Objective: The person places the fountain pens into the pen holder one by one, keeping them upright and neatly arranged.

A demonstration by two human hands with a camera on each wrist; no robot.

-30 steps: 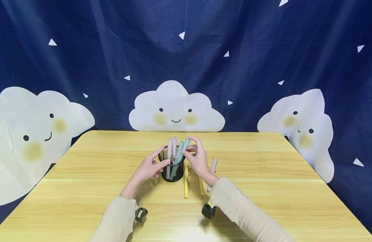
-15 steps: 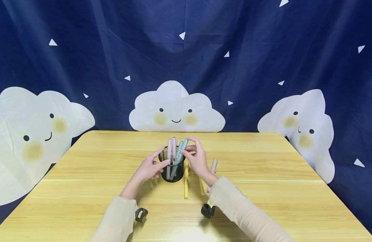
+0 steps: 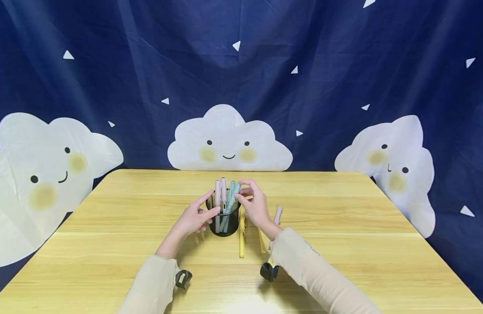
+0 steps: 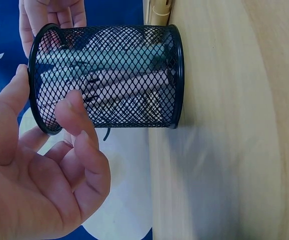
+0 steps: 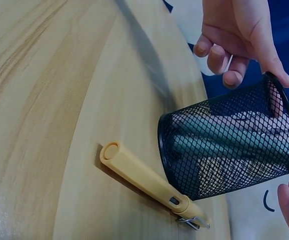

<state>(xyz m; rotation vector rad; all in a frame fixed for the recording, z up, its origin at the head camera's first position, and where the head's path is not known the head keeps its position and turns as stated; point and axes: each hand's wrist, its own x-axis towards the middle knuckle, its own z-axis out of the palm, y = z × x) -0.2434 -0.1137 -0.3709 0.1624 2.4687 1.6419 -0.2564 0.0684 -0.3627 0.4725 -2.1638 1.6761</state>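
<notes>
A black mesh pen holder stands upright on the table with two pale pink pens and two teal pens in it. My left hand holds it at the rim from the left, with thumb and forefinger spread across it. On the other side my right hand pinches the upper end of the rightmost teal pen, whose lower part is inside the holder. The left wrist view shows the teal and pink pens leaning behind the mesh. In the right wrist view, my right fingertips are right at the rim.
A yellow pen lies just right of the holder, its clip showing in the right wrist view. Another yellow pen and a pale pink pen lie partly under my right forearm. A blue cloud-print curtain hangs behind the table.
My right hand has moved slightly left and down, lowering the teal pen into the holder beside the other. The pens inside now stand more upright. My left hand has stayed in place.
</notes>
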